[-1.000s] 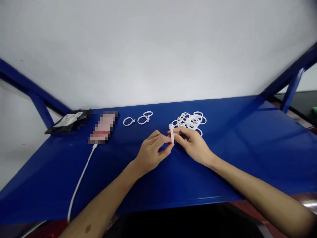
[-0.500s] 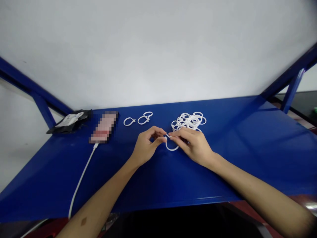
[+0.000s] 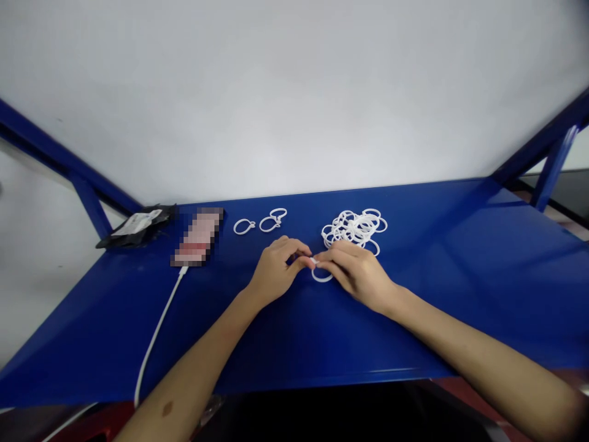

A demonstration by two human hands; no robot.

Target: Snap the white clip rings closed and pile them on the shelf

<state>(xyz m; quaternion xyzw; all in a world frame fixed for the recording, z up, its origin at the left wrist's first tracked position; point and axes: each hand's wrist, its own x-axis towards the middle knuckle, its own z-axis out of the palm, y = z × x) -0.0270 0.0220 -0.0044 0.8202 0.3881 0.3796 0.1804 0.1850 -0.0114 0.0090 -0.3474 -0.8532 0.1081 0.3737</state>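
Observation:
A white plastic ring [image 3: 322, 279] is pinched between both of my hands over the middle of the blue table. My left hand [image 3: 278, 270] grips its upper left end between thumb and fingertips. From the other side, my right hand [image 3: 361, 276] pinches the ring close by, and the fingertips of both hands nearly meet. The ring's join is mostly covered by the fingers. Just behind my right hand lies a tangled pile of white rings [image 3: 354, 227]. Farther left are a single white ring [image 3: 243, 226] and a pair of touching white rings [image 3: 270, 223].
A phone [image 3: 197, 236], its screen blurred out, lies at the left with a white cable [image 3: 159, 328] running off the front edge. A black plastic package [image 3: 138, 226] sits at the far left. Behind the blue table [image 3: 294, 350] stands a white wall, with blue frame bars at both sides.
The gap between the ring's ends at my fingertips has closed up, and my hands have come slightly closer together. The whole view has shifted a little.

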